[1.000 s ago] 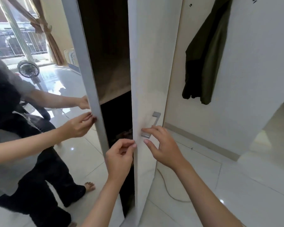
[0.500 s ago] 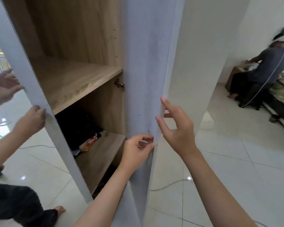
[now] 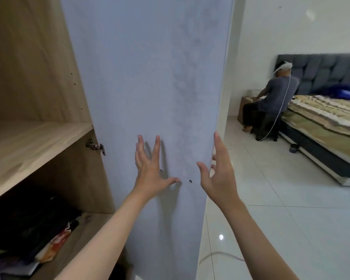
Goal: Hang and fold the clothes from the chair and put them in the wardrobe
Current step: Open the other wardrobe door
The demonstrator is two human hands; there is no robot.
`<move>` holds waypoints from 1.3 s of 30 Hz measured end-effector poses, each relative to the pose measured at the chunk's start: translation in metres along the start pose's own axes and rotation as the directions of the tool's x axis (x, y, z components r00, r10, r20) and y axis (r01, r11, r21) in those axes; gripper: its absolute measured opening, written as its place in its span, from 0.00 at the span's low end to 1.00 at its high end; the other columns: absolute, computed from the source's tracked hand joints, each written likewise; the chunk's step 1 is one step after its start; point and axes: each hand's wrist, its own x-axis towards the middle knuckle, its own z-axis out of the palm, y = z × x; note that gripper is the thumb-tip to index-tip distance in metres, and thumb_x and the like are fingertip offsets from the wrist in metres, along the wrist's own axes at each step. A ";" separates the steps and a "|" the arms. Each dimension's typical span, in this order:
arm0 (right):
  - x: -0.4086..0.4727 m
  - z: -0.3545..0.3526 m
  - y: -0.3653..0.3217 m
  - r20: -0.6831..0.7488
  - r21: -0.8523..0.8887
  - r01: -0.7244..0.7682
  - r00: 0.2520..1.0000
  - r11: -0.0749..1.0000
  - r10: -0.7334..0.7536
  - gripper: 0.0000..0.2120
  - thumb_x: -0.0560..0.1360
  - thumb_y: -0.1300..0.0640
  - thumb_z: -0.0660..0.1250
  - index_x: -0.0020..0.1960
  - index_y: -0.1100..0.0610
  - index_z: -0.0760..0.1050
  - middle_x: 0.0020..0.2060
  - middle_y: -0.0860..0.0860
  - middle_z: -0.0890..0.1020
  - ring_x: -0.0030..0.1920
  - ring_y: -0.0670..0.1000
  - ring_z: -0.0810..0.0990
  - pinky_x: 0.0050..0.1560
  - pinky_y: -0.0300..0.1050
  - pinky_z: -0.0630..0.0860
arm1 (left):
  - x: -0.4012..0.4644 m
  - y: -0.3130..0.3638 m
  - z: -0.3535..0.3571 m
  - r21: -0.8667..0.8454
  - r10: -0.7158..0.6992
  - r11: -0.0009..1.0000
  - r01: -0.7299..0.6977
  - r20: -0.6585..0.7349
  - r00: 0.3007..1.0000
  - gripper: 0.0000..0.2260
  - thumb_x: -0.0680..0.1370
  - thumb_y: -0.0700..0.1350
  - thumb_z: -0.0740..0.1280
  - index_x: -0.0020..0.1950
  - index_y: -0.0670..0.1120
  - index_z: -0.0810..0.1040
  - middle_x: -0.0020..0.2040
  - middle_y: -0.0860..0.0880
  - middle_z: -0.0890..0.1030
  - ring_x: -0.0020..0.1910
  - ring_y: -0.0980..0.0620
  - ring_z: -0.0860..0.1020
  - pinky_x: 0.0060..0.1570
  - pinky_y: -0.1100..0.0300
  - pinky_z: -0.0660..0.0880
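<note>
A: Report hand state and door position.

B: Wardrobe door [image 3: 150,77] stands open at 12 o'clock. Left hand [image 3: 150,168] is spread flat against its inner face, gripping nothing. Right hand [image 3: 218,174] has its fingers loosely bent around the door's free edge at 1 o'clock; a firm grip cannot be confirmed.

A: Handling notes?

B: Probably a rigid, smooth panel swinging on its hinge [image 3: 95,146]. Push flat or hold the free edge. Folded clothes [image 3: 38,235] lie on the lower shelf at 8 o'clock; no chair is in view.
</note>
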 end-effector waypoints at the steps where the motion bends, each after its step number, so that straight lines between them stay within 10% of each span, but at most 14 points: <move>1: 0.009 0.003 0.011 0.012 -0.043 0.003 1.000 0.999 -0.002 0.41 0.74 0.65 0.69 0.78 0.54 0.48 0.77 0.53 0.57 0.76 0.52 0.58 0.68 0.40 0.69 | 0.013 -0.003 0.006 0.020 -0.005 1.000 0.005 -0.002 1.000 0.61 0.58 0.61 0.78 0.72 0.65 0.32 0.72 0.52 0.24 0.73 0.47 0.30 0.72 0.37 0.52; 4: 0.038 0.015 0.039 0.044 -0.162 -0.037 0.998 0.986 0.045 0.48 0.71 0.58 0.73 0.78 0.55 0.44 0.78 0.55 0.47 0.77 0.44 0.46 0.64 0.31 0.62 | 0.049 -0.014 0.018 0.042 -0.042 0.998 0.043 -0.025 0.999 0.61 0.58 0.61 0.78 0.73 0.64 0.33 0.70 0.51 0.22 0.71 0.48 0.26 0.71 0.34 0.49; 10: 0.083 0.046 0.093 0.081 -0.325 -0.103 0.987 0.940 0.136 0.53 0.70 0.55 0.74 0.78 0.56 0.38 0.77 0.58 0.38 0.65 0.64 0.60 0.53 0.45 0.68 | 0.105 -0.035 0.034 0.095 -0.113 0.989 0.117 -0.051 0.992 0.60 0.61 0.57 0.79 0.71 0.67 0.31 0.69 0.52 0.20 0.71 0.44 0.26 0.69 0.32 0.50; 21: 0.135 0.087 0.141 0.117 -0.335 -0.191 0.963 0.923 0.241 0.62 0.64 0.55 0.79 0.77 0.54 0.33 0.75 0.61 0.37 0.65 0.67 0.64 0.57 0.54 0.72 | 0.143 -0.047 0.067 0.186 -0.152 0.966 0.181 -0.160 0.975 0.55 0.64 0.56 0.78 0.74 0.62 0.37 0.72 0.48 0.24 0.73 0.40 0.30 0.64 0.29 0.54; 31: 0.136 0.083 0.136 0.158 -0.260 -0.262 0.938 0.930 0.308 0.51 0.71 0.51 0.73 0.78 0.51 0.38 0.76 0.55 0.35 0.76 0.62 0.50 0.64 0.55 0.69 | 0.133 -0.057 0.055 0.204 -0.119 0.968 0.147 -0.144 0.982 0.45 0.70 0.52 0.73 0.77 0.57 0.45 0.77 0.48 0.36 0.74 0.42 0.44 0.65 0.41 0.67; 39: 0.077 0.069 0.073 0.103 -0.300 -0.268 0.945 0.916 0.310 0.39 0.75 0.52 0.66 0.78 0.59 0.50 0.77 0.56 0.54 0.77 0.57 0.52 0.74 0.58 0.55 | 0.066 -0.027 0.019 0.020 -0.192 0.981 0.192 0.011 0.981 0.33 0.76 0.52 0.66 0.76 0.48 0.54 0.73 0.46 0.61 0.72 0.47 0.61 0.70 0.46 0.62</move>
